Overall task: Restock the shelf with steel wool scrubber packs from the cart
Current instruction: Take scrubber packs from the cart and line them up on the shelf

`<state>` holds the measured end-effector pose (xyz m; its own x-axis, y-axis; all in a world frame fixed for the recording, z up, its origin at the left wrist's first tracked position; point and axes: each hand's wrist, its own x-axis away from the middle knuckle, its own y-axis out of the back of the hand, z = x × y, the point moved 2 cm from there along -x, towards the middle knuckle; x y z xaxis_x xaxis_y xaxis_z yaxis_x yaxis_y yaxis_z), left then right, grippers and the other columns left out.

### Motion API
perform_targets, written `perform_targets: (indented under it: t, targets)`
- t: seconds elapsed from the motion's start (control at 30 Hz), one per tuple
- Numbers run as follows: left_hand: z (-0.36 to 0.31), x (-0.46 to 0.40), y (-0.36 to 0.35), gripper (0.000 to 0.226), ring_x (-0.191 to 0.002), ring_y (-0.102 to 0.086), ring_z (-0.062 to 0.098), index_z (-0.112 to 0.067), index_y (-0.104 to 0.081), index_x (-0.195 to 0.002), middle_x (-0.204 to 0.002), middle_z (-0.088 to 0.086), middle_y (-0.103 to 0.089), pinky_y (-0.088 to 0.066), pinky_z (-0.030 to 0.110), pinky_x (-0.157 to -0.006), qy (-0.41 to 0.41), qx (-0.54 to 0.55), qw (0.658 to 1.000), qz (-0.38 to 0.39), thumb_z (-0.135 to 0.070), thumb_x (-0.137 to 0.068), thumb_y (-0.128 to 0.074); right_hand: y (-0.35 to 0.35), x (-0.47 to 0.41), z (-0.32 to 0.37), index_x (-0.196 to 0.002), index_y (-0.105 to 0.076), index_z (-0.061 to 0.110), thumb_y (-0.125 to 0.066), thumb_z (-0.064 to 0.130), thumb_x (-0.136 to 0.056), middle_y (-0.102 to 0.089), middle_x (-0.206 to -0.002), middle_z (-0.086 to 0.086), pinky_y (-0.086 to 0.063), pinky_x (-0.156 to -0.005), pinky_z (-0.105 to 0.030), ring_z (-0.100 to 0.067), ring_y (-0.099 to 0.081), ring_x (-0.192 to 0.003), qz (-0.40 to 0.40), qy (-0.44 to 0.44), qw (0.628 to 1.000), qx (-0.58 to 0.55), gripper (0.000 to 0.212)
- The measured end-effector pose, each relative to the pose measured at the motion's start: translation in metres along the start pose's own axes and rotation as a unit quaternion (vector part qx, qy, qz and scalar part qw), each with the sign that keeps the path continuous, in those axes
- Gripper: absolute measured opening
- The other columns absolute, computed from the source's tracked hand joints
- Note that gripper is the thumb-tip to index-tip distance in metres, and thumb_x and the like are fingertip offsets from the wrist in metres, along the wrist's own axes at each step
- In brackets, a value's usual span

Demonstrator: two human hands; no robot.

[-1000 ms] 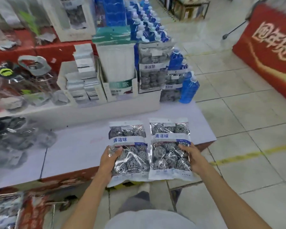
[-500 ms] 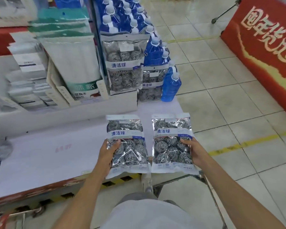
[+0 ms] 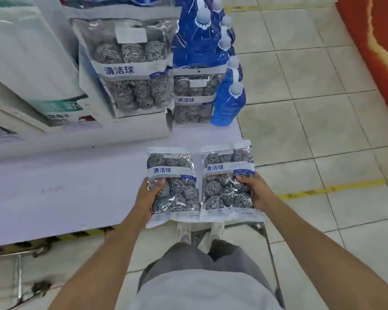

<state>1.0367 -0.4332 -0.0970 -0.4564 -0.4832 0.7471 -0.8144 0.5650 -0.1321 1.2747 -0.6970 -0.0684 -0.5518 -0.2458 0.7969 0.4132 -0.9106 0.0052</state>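
- Above the near right corner of the white display platform (image 3: 54, 175), two steel wool scrubber packs are held side by side, edges nearly touching.
- The left pack (image 3: 172, 184) is grasped along its left edge by the left hand (image 3: 148, 196), thumb laid over the front.
- The right pack (image 3: 230, 183) is grasped along its right edge by the right hand (image 3: 257, 191).
- Further back on the platform, more shelved scrubber packs (image 3: 130, 70) are stood upright, beside blue bottles (image 3: 230, 101).
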Motion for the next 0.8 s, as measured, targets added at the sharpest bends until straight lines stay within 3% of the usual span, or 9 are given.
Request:
perform_targets:
  t: [0.07, 0.13, 0.23, 0.3, 0.37, 0.43, 0.57, 0.73, 0.8]
  targets:
    - [0.005, -0.013, -0.011, 0.05, -0.107, -0.073, 0.043, -0.011, -0.058, -0.13, -0.119, 0.022, -0.074, -0.059, 0.065, -0.087, 0.03, 0.009, 0.999, -0.022, -0.017, -0.087, -0.082, 0.004, -0.022, 0.003, -0.128, -0.064, 0.02, -0.081, 0.002, -0.083, -0.076, -0.115, -0.013, -0.062, -0.071, -0.041, -0.029, -0.073, -0.1, 0.002, -0.026, 1.0, 0.003, 0.051]
    - [0.009, -0.025, -0.021, 0.046, -0.105, -0.073, 0.045, -0.014, -0.059, -0.126, -0.118, 0.023, -0.074, -0.057, 0.069, -0.087, 0.062, 0.015, 0.997, -0.035, -0.015, -0.086, -0.082, 0.008, -0.044, 0.004, -0.127, -0.065, 0.024, -0.082, 0.003, -0.081, -0.076, -0.114, -0.013, -0.062, -0.069, -0.039, -0.029, -0.074, -0.097, 0.008, -0.05, 0.999, 0.014, 0.053]
    - [0.012, -0.048, -0.033, 0.035, -0.093, -0.074, 0.037, -0.017, -0.064, -0.118, -0.121, 0.02, -0.073, -0.064, 0.052, -0.073, 0.07, 0.002, 0.996, -0.046, -0.012, -0.088, -0.08, 0.014, -0.079, 0.007, -0.124, -0.063, 0.025, -0.083, 0.004, -0.08, -0.072, -0.121, -0.015, -0.056, -0.096, -0.055, -0.037, -0.067, -0.113, 0.015, -0.078, 0.996, 0.036, 0.052]
    - [0.014, -0.064, -0.039, 0.042, -0.097, -0.073, 0.027, -0.017, -0.065, -0.126, -0.123, 0.011, -0.073, -0.063, 0.038, -0.068, 0.063, -0.026, 0.996, -0.053, -0.011, -0.088, -0.08, 0.014, -0.099, 0.01, -0.12, -0.063, 0.023, -0.083, 0.004, -0.081, -0.072, -0.121, -0.014, -0.053, -0.1, -0.056, -0.037, -0.065, -0.114, 0.012, -0.091, 0.994, 0.056, 0.049]
    - [0.017, -0.08, -0.043, 0.047, -0.111, -0.068, 0.026, -0.015, -0.065, -0.132, -0.126, 0.007, -0.072, -0.06, 0.041, -0.088, 0.059, -0.049, 0.995, -0.066, -0.009, -0.088, -0.08, 0.013, -0.115, 0.011, -0.118, -0.066, 0.019, -0.083, 0.005, -0.081, -0.076, -0.11, -0.01, -0.06, -0.085, -0.045, -0.029, -0.068, -0.1, 0.015, -0.095, 0.992, 0.083, 0.043]
    - [0.02, -0.092, -0.044, 0.042, -0.109, -0.069, 0.024, -0.017, -0.067, -0.126, -0.122, 0.005, -0.072, -0.057, 0.041, -0.092, 0.055, -0.078, 0.991, -0.093, -0.009, -0.087, -0.081, 0.01, -0.13, 0.012, -0.117, -0.069, 0.014, -0.084, 0.006, -0.082, -0.076, -0.103, -0.007, -0.06, -0.07, -0.038, -0.022, -0.068, -0.086, 0.005, -0.093, 0.99, 0.109, 0.039]
    - [0.02, -0.105, -0.044, 0.036, -0.08, -0.07, 0.01, -0.023, -0.061, -0.116, -0.113, 0.002, -0.07, -0.058, 0.019, -0.056, 0.052, -0.129, 0.977, -0.159, -0.011, -0.089, -0.081, 0.008, -0.15, 0.011, -0.113, -0.07, 0.013, -0.083, 0.006, -0.084, -0.072, -0.092, 0.0, -0.051, -0.057, -0.022, -0.01, -0.062, -0.08, -0.044, -0.073, 0.988, 0.128, 0.033]
    - [0.025, -0.119, -0.043, 0.041, -0.109, -0.062, 0.023, -0.013, -0.058, -0.13, -0.123, 0.005, -0.066, -0.05, 0.034, -0.09, 0.049, -0.194, 0.964, -0.178, -0.012, -0.093, -0.076, 0.006, -0.166, 0.014, -0.111, -0.068, 0.015, -0.08, 0.005, -0.086, -0.067, -0.092, 0.002, -0.041, -0.036, -0.008, -0.007, -0.057, -0.075, -0.059, -0.059, 0.983, 0.162, 0.029]
    - [0.025, -0.121, -0.044, 0.041, -0.108, -0.062, 0.023, -0.013, -0.058, -0.13, -0.125, 0.007, -0.067, -0.05, 0.032, -0.087, 0.048, -0.191, 0.964, -0.178, -0.013, -0.093, -0.076, 0.004, -0.171, 0.014, -0.112, -0.067, 0.017, -0.08, 0.009, -0.087, -0.068, -0.1, -0.002, -0.048, -0.046, -0.009, -0.011, -0.061, -0.079, -0.055, -0.046, 0.982, 0.175, 0.03]
